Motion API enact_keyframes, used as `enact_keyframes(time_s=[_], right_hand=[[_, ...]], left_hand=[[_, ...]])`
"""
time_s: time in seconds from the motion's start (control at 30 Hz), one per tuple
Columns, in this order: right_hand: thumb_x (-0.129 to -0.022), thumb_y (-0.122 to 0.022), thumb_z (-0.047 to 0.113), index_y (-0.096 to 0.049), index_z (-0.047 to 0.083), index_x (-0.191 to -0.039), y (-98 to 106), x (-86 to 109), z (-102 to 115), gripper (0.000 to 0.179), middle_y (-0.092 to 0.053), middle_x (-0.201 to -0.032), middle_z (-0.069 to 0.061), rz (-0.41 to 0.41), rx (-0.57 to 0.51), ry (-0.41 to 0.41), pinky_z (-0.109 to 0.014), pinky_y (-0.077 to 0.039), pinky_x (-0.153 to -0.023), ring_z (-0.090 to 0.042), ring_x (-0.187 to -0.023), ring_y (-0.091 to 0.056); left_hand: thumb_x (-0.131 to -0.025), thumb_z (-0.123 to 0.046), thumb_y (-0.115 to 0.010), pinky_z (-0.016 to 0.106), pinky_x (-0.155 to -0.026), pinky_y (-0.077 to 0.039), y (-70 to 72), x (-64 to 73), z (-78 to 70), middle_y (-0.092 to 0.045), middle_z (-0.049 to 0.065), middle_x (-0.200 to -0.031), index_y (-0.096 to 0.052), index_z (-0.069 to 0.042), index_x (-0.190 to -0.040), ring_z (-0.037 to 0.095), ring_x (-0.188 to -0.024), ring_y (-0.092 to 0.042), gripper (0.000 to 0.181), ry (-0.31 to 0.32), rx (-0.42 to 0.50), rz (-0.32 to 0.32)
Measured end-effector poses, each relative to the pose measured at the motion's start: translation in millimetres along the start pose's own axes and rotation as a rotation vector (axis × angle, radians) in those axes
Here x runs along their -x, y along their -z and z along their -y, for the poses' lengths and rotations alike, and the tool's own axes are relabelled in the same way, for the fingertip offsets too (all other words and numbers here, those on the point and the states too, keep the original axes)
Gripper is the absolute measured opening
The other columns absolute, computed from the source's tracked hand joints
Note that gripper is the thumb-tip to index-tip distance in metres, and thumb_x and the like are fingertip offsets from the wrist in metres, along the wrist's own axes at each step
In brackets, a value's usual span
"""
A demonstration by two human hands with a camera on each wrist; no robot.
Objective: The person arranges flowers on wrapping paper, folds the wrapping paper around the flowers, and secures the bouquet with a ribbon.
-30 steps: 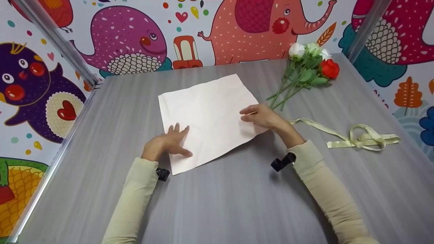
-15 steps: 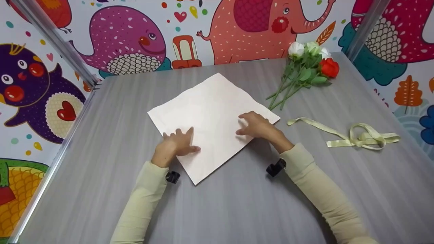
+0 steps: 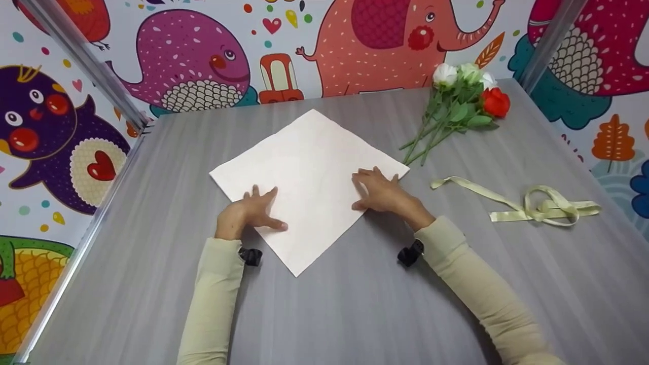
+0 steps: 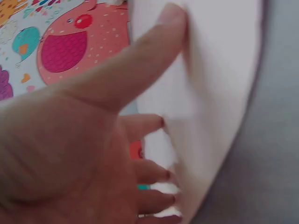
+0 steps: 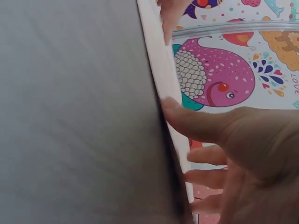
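Observation:
A pale pinkish-white sheet of paper (image 3: 309,157) lies flat on the grey table, turned like a diamond with one corner towards the person. My left hand (image 3: 251,210) rests on its left side, fingers spread and thumb apart. On the right side of the sheet, my right hand (image 3: 383,192) touches the paper with spread fingers. In the left wrist view, the thumb and fingertips of the left hand (image 4: 93,130) meet the paper (image 4: 210,93). The right wrist view has the right hand (image 5: 243,149) with its thumb at the paper's edge (image 5: 163,70).
At the back right lie several artificial roses (image 3: 461,101), white, pale green and red, their stems close to the paper's right corner. A loosely looped pale yellow ribbon (image 3: 550,208) lies to the right. Cartoon-printed walls (image 3: 203,50) border the grey table (image 3: 355,304).
The paper has turned clockwise on the table from a squarer angle to a diamond, then shifted slightly left. Both hands moved along with it, the right one nearer the person than at first.

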State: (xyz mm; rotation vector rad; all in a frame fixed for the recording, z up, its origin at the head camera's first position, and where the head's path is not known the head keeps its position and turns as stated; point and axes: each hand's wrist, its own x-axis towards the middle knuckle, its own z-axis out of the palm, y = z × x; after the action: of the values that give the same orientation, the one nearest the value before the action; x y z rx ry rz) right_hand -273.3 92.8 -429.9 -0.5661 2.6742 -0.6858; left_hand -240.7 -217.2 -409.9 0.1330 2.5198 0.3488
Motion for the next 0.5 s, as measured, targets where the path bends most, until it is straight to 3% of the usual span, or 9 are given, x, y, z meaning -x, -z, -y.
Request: enact_keyframes(time_s=[0.23,0.5], right_hand=[[-0.092,-0.072,0.023,-0.041,0.004,-0.152,-6.3,-5.0,1.6,0.070,-0.028,-0.163,-0.023,0.000,-0.021,0.042,-0.079,-0.006,-0.113,-0.051,-0.152,-0.013],[-0.089,-0.075,0.037,-0.029,0.005,-0.157,-2.8,-5.0,-5.2,0.088,-0.014,-0.167,-0.022,0.109,0.015,0.068,-0.077,0.002,-0.114,-0.050,-0.154,-0.001]], left_hand=[[-0.090,-0.038,-0.074,0.069,-0.117,-0.020,-1.1,6.3,11.8,0.000,0.036,-0.163,-0.016,-0.009,-0.161,0.055,-0.151,-0.006,0.096,-0.003,0.042,-0.067],[-0.086,-0.038,-0.077,0.072,-0.116,-0.019,-3.3,5.5,15.8,0.003,0.032,-0.165,-0.020,-0.016,-0.161,0.055,-0.152,0.000,0.097,0.028,0.116,-0.087]])
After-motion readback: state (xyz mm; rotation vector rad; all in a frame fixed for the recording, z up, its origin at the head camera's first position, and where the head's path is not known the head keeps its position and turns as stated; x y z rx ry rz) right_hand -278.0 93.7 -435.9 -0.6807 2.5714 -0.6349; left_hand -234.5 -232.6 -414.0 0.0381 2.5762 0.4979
